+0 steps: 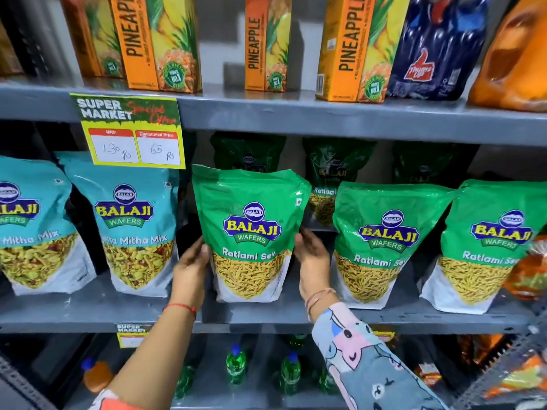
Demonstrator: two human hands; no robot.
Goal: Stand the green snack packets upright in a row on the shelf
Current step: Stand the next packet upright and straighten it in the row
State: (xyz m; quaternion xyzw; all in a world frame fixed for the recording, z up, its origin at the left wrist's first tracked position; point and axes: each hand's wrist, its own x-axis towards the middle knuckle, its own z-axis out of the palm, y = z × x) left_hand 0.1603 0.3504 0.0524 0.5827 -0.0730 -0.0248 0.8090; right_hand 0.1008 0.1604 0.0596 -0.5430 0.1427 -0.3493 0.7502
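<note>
green ratlami sev packet (251, 232): glossy plastic stand-up pouch, green upper half, printed picture of thin yellow sev strands below, white gusseted base. stands upright on the grey metal shelf (97, 309), base on the shelf surface, top edge crinkled.
left hand (191, 269): fingers curled against the packet's left edge, thumb on the front face; red thread at the wrist.
right hand (312, 253): fingers wrapped around the packet's right edge; thin bangles at the wrist, patterned cartoon sleeve (370, 359) behind.
second green packet (384, 247): same pouch, upright just to the right, leaning slightly.
third green packet (488, 247): upright further right.
darker green packets (334, 170): back row, in shadow.
teal mitha mix packets (133, 232): two glossy pouches on the left, upright.
price tag (130, 131): yellow-edged paper card, hanging from the shelf edge above.
pineapple juice cartons (159, 42): rectangular orange boxes on the upper shelf.
green bottles (235, 365): clear plastic, on the lower shelf.
</note>
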